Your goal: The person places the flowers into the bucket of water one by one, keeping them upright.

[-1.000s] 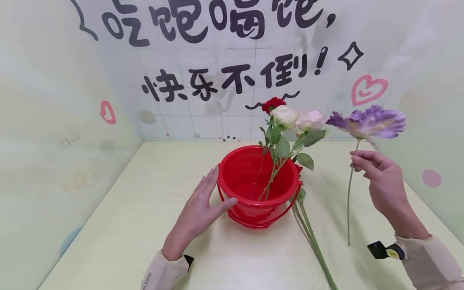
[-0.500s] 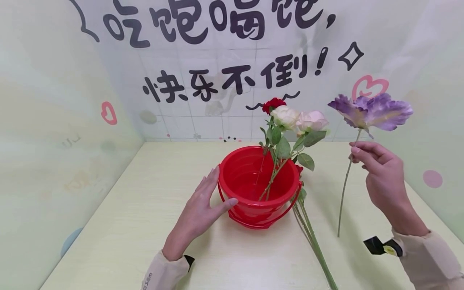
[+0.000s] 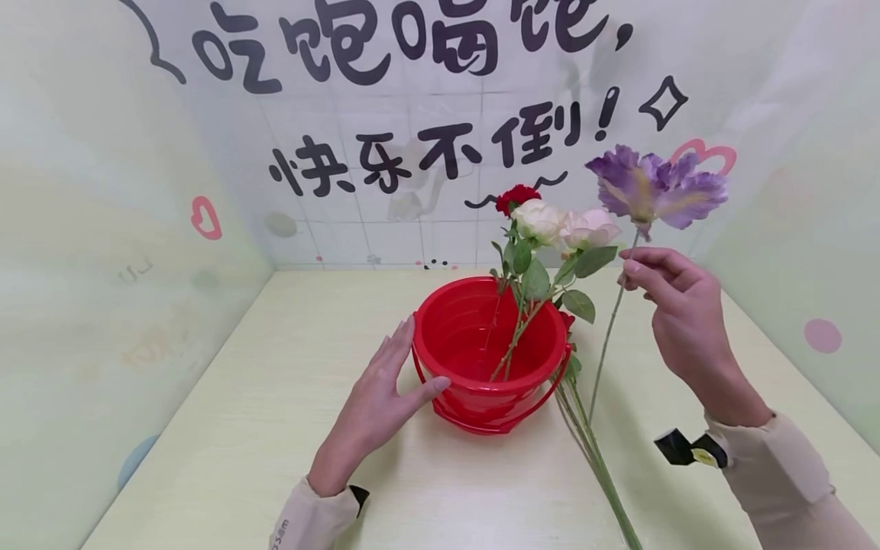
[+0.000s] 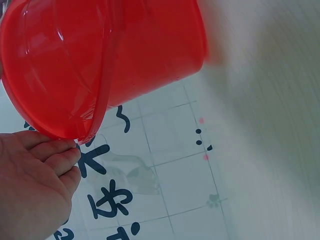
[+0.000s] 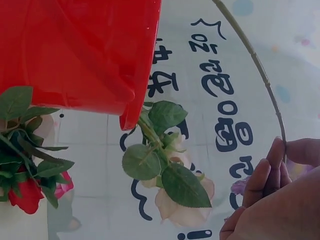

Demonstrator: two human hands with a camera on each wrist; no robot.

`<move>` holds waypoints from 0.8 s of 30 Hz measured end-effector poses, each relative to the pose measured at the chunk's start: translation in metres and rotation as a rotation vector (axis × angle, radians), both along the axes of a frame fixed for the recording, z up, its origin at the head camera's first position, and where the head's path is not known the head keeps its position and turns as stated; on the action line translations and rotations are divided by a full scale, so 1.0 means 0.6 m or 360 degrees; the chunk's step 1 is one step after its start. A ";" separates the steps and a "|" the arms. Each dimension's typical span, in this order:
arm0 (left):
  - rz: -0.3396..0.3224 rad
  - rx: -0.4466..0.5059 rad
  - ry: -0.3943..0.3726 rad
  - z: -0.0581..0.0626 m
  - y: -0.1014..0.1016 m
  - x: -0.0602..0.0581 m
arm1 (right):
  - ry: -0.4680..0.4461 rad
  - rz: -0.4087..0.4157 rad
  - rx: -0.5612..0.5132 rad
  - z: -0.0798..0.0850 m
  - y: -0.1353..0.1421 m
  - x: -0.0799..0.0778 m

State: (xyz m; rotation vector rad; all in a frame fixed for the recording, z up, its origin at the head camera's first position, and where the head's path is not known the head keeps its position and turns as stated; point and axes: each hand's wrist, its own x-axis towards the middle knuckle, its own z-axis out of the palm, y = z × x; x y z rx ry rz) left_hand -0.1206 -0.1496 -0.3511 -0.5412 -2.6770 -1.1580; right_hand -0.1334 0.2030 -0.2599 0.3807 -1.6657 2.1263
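A red bucket [image 3: 491,397] stands upright on the table, its handle hanging down in front. My left hand [image 3: 371,389] rests against its left side, fingers straight along the rim and thumb by the front edge; in the left wrist view the fingertips [image 4: 67,150] meet the rim. A red carnation [image 3: 517,199], a white flower [image 3: 539,221] and a pale pink flower [image 3: 588,229] lean right inside the bucket. My right hand [image 3: 687,313] pinches a purple flower [image 3: 656,187] by its stem just under the bloom, right of the bucket. The stem [image 5: 260,70] hangs down.
More long flower stems [image 3: 601,470] lie on the table [image 3: 241,428] right of the bucket, reaching the front edge. Their red bloom [image 5: 26,195] and leaves sit beside the bucket. A printed backdrop [image 3: 385,244] rises behind, with side walls left and right.
My right hand has lifted the purple flower and carried it left, nearer the bucket, its stem end swinging left too. The left hand and bucket have stayed put.
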 end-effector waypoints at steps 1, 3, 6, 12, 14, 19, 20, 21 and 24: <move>0.0002 0.0001 -0.0002 0.000 0.000 0.000 | 0.0000 0.0003 0.0004 0.002 -0.004 -0.001; 0.0003 0.0003 -0.0006 0.000 0.000 0.000 | 0.0001 0.0006 0.0009 0.006 -0.012 -0.002; 0.0002 0.0004 -0.0007 0.000 0.000 0.000 | 0.0004 0.0013 -0.0004 0.011 -0.022 -0.005; -0.0006 0.0004 0.0014 0.000 0.000 -0.001 | 0.0024 0.0007 -0.0064 0.018 -0.037 -0.013; -0.0005 0.0001 0.0010 0.000 0.000 -0.001 | 0.0035 -0.0007 -0.0076 0.019 -0.041 -0.017; 0.0006 -0.0004 -0.0009 0.000 0.000 0.000 | 0.0047 -0.0031 -0.0095 0.018 -0.048 -0.030; 0.0008 -0.0005 -0.0011 0.000 0.000 0.000 | 0.0044 -0.0036 -0.0104 0.018 -0.049 -0.032; 0.0009 -0.0004 -0.0013 0.000 0.000 0.000 | 0.0038 -0.0042 -0.0115 0.017 -0.049 -0.034; 0.0011 -0.0004 -0.0018 0.001 0.000 0.000 | 0.0022 -0.0078 -0.0154 0.016 -0.049 -0.038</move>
